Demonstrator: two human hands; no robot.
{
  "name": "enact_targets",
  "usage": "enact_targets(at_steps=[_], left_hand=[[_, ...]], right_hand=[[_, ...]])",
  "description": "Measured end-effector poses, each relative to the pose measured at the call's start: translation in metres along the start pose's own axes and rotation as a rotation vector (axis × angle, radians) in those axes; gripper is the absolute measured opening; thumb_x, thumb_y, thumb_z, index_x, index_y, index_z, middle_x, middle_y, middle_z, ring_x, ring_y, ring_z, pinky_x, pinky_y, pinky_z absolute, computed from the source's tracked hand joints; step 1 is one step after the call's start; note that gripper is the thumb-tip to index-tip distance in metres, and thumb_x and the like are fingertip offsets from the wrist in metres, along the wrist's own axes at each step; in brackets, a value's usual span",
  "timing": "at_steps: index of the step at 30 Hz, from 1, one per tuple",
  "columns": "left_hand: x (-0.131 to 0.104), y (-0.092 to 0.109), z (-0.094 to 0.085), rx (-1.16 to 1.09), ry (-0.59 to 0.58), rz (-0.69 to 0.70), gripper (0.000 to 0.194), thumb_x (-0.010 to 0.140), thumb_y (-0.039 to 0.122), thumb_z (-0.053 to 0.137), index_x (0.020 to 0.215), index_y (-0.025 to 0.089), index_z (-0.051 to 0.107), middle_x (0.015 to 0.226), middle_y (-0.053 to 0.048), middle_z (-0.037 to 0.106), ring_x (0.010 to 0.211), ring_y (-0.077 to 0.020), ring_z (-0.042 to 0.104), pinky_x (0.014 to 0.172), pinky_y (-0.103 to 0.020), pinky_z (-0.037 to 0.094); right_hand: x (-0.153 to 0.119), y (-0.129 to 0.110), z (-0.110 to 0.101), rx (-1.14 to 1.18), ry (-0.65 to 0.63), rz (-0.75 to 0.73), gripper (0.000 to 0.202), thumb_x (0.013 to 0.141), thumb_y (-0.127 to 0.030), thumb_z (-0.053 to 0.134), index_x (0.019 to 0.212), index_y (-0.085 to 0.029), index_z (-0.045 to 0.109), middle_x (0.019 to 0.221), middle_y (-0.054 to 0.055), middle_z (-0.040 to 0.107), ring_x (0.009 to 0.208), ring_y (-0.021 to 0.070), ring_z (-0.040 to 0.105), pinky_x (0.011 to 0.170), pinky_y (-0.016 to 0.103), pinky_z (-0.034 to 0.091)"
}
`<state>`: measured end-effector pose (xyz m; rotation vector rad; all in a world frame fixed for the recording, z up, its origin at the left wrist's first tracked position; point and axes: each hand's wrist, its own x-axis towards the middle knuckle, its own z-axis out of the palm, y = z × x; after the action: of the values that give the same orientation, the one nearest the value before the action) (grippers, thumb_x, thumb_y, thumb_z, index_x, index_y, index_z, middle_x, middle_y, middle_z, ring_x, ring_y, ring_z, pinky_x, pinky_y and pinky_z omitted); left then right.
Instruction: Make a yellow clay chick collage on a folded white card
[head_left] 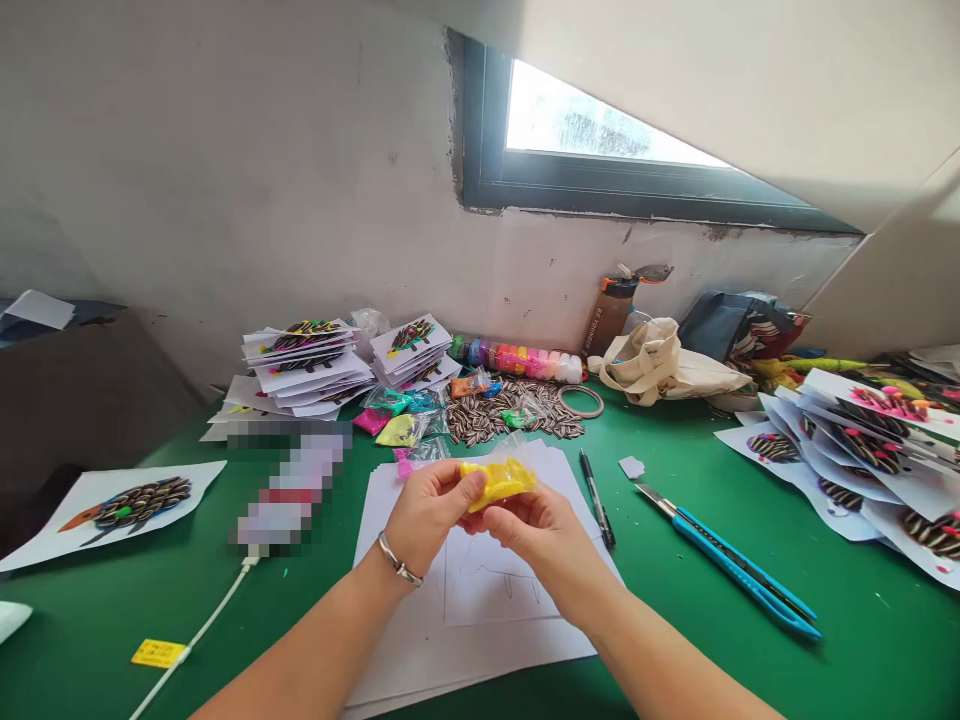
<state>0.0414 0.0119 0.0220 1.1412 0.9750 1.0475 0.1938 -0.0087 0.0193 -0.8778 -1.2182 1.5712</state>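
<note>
Both hands hold a small clear bag of yellow clay (pixel 499 484) above the paper. My left hand (pixel 433 500), with a metal bracelet at the wrist, presses its thumb on the bag's left end. My right hand (pixel 546 540) grips the lower right side, thumb in front; some of its fingers are hidden behind the bag. Beneath them lies a white sheet with a pencil drawing (pixel 491 585), partly covered by the hands, on a stack of larger white paper (pixel 405 640). A black pen (pixel 596 495) lies along the stack's right edge.
Striped sunflower seeds (pixel 487 415) lie in a pile behind, with a tape ring (pixel 581 402) and bags of coloured clay (pixel 397 430). A blue utility knife (pixel 735 560) has its blade out at right. Finished seed pictures (pixel 307 370) stand stacked left; a white cable (pixel 214 615) crosses the green table.
</note>
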Motion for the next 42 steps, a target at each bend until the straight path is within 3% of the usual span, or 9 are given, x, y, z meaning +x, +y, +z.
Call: enact_targets(at_steps=[4, 9, 13, 17, 22, 30, 35, 42], left_hand=[[-0.002, -0.001, 0.001, -0.012, -0.083, -0.037, 0.041, 0.076, 0.053, 0.064, 0.081, 0.013, 0.063, 0.064, -0.001, 0.062, 0.053, -0.0112, 0.059, 0.051, -0.022, 0.048], [-0.003, 0.002, 0.000, 0.005, -0.078, -0.075, 0.041, 0.079, 0.053, 0.060, 0.082, 0.013, 0.066, 0.068, -0.004, 0.066, 0.061, -0.0142, 0.064, 0.058, -0.024, 0.051], [-0.004, 0.003, -0.001, -0.023, -0.137, -0.090, 0.036, 0.078, 0.048, 0.064, 0.089, 0.015, 0.068, 0.076, -0.005, 0.069, 0.068, -0.0153, 0.066, 0.065, -0.025, 0.053], [-0.003, 0.003, -0.003, 0.006, -0.153, -0.102, 0.034, 0.078, 0.047, 0.065, 0.092, 0.016, 0.070, 0.079, -0.006, 0.070, 0.072, -0.0157, 0.067, 0.069, -0.026, 0.053], [-0.002, 0.002, -0.004, 0.048, -0.155, -0.090, 0.034, 0.076, 0.047, 0.068, 0.087, 0.015, 0.070, 0.078, -0.006, 0.070, 0.070, -0.0161, 0.067, 0.068, -0.027, 0.053], [-0.006, 0.004, 0.006, 0.115, -0.132, 0.009, 0.033, 0.075, 0.046, 0.068, 0.078, 0.013, 0.071, 0.073, -0.008, 0.071, 0.063, -0.0170, 0.066, 0.061, -0.027, 0.054], [-0.008, 0.005, 0.008, 0.127, -0.121, -0.060, 0.038, 0.075, 0.049, 0.065, 0.074, 0.012, 0.072, 0.065, -0.007, 0.069, 0.054, -0.0142, 0.062, 0.055, -0.025, 0.052], [-0.007, 0.006, 0.006, 0.157, -0.091, -0.075, 0.036, 0.070, 0.049, 0.071, 0.073, 0.013, 0.071, 0.067, -0.006, 0.068, 0.060, -0.0150, 0.063, 0.059, -0.026, 0.053]], right_hand=[[-0.002, 0.004, 0.008, 0.022, 0.055, -0.085, 0.018, 0.081, -0.034, 0.065, 0.090, -0.019, 0.063, 0.080, 0.002, 0.062, 0.072, 0.0147, 0.056, 0.070, 0.031, 0.047], [-0.002, 0.001, 0.001, -0.053, 0.114, -0.099, 0.015, 0.082, -0.033, 0.063, 0.090, -0.021, 0.064, 0.087, 0.002, 0.061, 0.079, 0.0158, 0.054, 0.072, 0.029, 0.045], [-0.001, 0.001, -0.004, -0.125, 0.182, -0.080, 0.017, 0.082, -0.037, 0.062, 0.084, -0.020, 0.065, 0.083, 0.001, 0.060, 0.076, 0.0145, 0.051, 0.067, 0.027, 0.042], [0.000, 0.002, -0.006, -0.183, 0.164, -0.073, 0.022, 0.082, -0.040, 0.062, 0.077, -0.019, 0.065, 0.078, 0.001, 0.059, 0.073, 0.0146, 0.048, 0.065, 0.027, 0.039], [-0.001, 0.001, -0.010, -0.228, 0.136, -0.084, 0.024, 0.082, -0.041, 0.060, 0.084, -0.018, 0.068, 0.080, 0.003, 0.059, 0.076, 0.0167, 0.049, 0.068, 0.030, 0.039], [0.002, 0.004, -0.007, -0.032, 0.133, -0.050, 0.025, 0.079, -0.041, 0.064, 0.071, -0.018, 0.059, 0.069, -0.002, 0.050, 0.064, 0.0119, 0.041, 0.060, 0.025, 0.035], [0.003, 0.006, -0.009, 0.022, 0.108, 0.001, 0.021, 0.080, -0.038, 0.063, 0.074, -0.018, 0.059, 0.066, -0.003, 0.047, 0.060, 0.0098, 0.035, 0.056, 0.024, 0.030], [0.002, -0.003, -0.013, -0.123, 0.025, -0.041, 0.024, 0.083, -0.041, 0.059, 0.078, -0.019, 0.065, 0.072, 0.000, 0.055, 0.066, 0.0129, 0.044, 0.061, 0.026, 0.036]])
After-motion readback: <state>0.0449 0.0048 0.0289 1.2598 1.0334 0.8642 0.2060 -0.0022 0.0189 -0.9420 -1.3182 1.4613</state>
